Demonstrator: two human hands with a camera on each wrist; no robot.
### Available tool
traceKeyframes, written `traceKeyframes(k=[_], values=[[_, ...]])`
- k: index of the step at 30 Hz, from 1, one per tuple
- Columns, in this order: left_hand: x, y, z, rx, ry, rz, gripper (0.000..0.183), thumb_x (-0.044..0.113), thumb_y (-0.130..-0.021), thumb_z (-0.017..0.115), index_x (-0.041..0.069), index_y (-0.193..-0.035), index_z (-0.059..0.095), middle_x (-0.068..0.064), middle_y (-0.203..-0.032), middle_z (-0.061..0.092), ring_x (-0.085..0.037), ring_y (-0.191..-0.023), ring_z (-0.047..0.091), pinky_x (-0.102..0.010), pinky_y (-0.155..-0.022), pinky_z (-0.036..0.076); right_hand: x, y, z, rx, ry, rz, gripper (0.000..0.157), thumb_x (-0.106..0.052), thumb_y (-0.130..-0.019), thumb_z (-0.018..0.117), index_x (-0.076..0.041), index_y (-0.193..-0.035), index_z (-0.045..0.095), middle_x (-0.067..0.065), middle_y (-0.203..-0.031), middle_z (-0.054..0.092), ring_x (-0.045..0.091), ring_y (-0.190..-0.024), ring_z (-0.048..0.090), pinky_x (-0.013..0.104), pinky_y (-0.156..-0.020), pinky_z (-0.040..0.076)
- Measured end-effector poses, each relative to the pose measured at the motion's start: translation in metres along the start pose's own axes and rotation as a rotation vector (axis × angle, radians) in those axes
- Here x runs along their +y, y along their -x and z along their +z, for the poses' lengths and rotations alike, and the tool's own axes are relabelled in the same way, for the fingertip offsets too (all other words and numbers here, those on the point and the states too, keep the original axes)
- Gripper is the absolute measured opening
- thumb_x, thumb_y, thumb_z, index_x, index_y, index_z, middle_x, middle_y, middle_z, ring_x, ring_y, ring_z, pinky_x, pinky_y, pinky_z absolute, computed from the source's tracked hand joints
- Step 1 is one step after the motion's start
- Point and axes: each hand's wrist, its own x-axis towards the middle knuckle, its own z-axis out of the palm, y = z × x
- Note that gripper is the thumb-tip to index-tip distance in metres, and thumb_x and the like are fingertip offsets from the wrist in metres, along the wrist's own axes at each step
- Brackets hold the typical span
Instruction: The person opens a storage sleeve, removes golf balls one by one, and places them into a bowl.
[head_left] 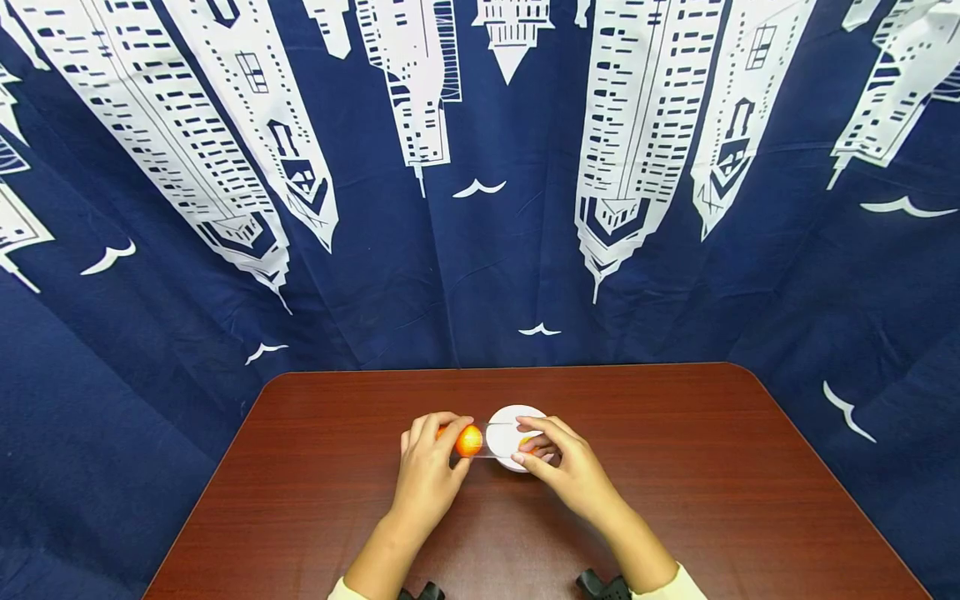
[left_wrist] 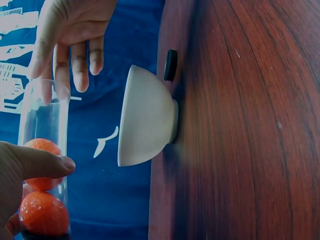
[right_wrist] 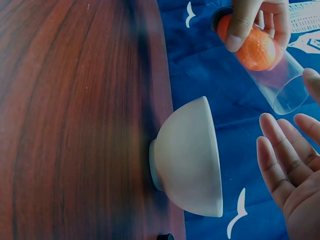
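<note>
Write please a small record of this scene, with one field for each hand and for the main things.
Left hand: grips a clear tube
Right hand: fingers apart near the tube's open end, holding nothing
Tube contents: two orange balls
White bowl: upright on the table
Orange patch: behind the right fingers in the head view, perhaps in the bowl
Black disc: near the bowl
Background: blue cloth with white buildings and birds

One tube (left_wrist: 46, 117), two orange balls (left_wrist: 45, 213) inside, one bowl (left_wrist: 146, 120), one black disc (left_wrist: 171, 65) are visible.
</note>
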Motion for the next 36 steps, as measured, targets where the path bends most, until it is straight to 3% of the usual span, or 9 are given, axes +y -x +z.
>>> traceKeyframes(k=[10,16,23,31,36], values=[[-0.0013,-0.0008,-0.0023,0.026,-0.068,0.1,0.064,0.004,-0.06,0.092,0.021,-0.119,0.072,0.0,-0.115,0.064,-0.024,-0.112,0.056,-0.042,-0.092,0.039,0.0074,0.0022,0.0059,0.017,-0.022,0.008,0.045,-0.016,-0.09,0.077,-0.009,-0.132,0.063,0.016,-0.117,0.068,0.024,-0.094,0.072,0.027,-0.081,0.059],[-0.0005,-0.0009,-0.0042,0.037,-0.071,0.111,0.066,0.002,-0.059,0.092,0.02,-0.119,0.072,-0.001,-0.117,0.064,-0.025,-0.113,0.056,-0.044,-0.095,0.04,0.0086,0.0031,0.0068,0.004,-0.067,0.043,0.046,-0.016,-0.09,0.076,-0.005,-0.133,0.062,0.019,-0.12,0.067,0.024,-0.095,0.072,0.025,-0.082,0.059],[0.0005,-0.0012,-0.0051,0.042,-0.062,0.112,0.061,0.004,-0.064,0.092,0.02,-0.119,0.072,-0.001,-0.117,0.064,-0.025,-0.113,0.055,-0.044,-0.096,0.04,0.0065,0.0046,0.0053,-0.022,-0.122,0.109,0.048,-0.02,-0.092,0.075,-0.004,-0.135,0.06,0.014,-0.125,0.066,0.014,-0.1,0.071,0.022,-0.085,0.058],[0.0004,-0.0012,-0.0046,0.052,-0.056,0.112,0.062,0.003,-0.061,0.092,0.02,-0.118,0.072,-0.001,-0.116,0.064,-0.025,-0.112,0.056,-0.044,-0.095,0.04,0.0056,0.0044,0.0053,-0.015,-0.124,0.114,0.046,-0.018,-0.09,0.076,-0.006,-0.133,0.062,0.013,-0.125,0.066,0.011,-0.097,0.071,0.022,-0.084,0.059],[0.0009,-0.0009,-0.0046,0.044,-0.058,0.103,0.058,0.004,-0.065,0.091,0.022,-0.116,0.072,0.0,-0.115,0.064,-0.024,-0.111,0.056,-0.042,-0.092,0.04,0.0029,0.0049,0.0048,-0.017,-0.134,0.11,0.045,-0.015,-0.091,0.076,-0.005,-0.133,0.062,0.013,-0.126,0.066,0.016,-0.097,0.071,0.021,-0.085,0.058]])
